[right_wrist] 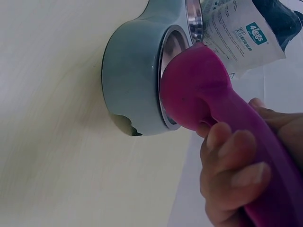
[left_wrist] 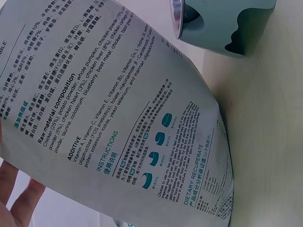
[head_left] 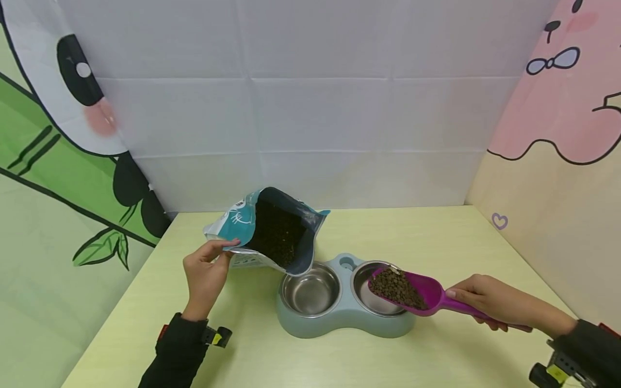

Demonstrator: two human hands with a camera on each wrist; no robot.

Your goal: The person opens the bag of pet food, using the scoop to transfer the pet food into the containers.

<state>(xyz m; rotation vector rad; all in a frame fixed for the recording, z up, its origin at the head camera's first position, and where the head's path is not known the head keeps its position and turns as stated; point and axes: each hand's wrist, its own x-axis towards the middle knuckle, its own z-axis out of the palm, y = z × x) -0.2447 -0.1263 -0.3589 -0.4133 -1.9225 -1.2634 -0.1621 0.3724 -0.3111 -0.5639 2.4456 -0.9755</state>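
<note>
My left hand [head_left: 209, 275] pinches the edge of an open bag of pet food [head_left: 242, 218], tilted so its mouth faces me and shows dark kibble inside. In the left wrist view the bag's printed back [left_wrist: 123, 118] fills most of the picture. A purple scoop [head_left: 432, 291] is held by its handle in my right hand [head_left: 495, 302]. Brown kibble [head_left: 398, 288] heaps in the scoop, which is over the right steel bowl [head_left: 361, 283] of a blue-grey double feeder [head_left: 346, 318]. The left steel bowl [head_left: 311, 291] shows bare metal, with the bag's lower edge overlapping its rim.
The feeder stands on a pale wooden table [head_left: 271, 361]. Behind it rises a creased white backdrop [head_left: 315, 118]. Cartoon-printed side panels flank the table, a green one [head_left: 48, 226] on the left and a pink and beige one [head_left: 543, 215] on the right.
</note>
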